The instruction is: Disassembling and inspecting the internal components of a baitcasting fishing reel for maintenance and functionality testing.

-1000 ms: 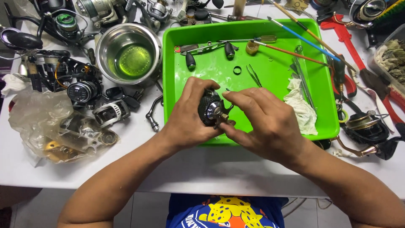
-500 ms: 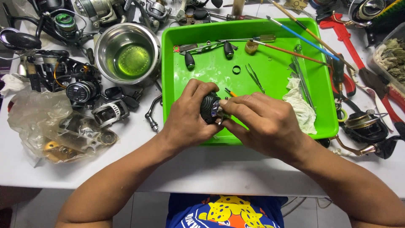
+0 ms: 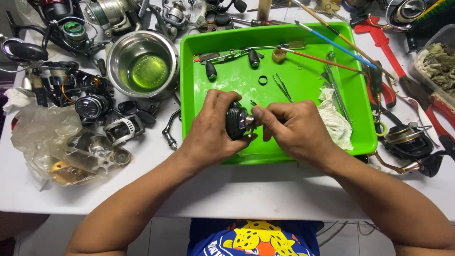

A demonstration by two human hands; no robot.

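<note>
- The left hand has its fingers curled tight round a dark reel part, thumb below and fingertips over the top, holding it above the near half of the green tray.
- The right hand pinches finger and thumb together at the right side of the reel part, touching it; whether something small sits between those fingertips cannot be told.
- Just right of the right hand a crumpled white cloth lies in the tray.
- Farther back in the tray lie tweezers, a small ring and two black knobs.
- Two thin brushes lean across the tray's far right corner.
- Left of the tray stands a steel bowl holding green liquid.
- Around the bowl, on the white table, several fishing reels lie in pieces, with a crumpled clear plastic bag near the table's left edge.
- Right of the tray lie a red-handled tool and another reel.
</note>
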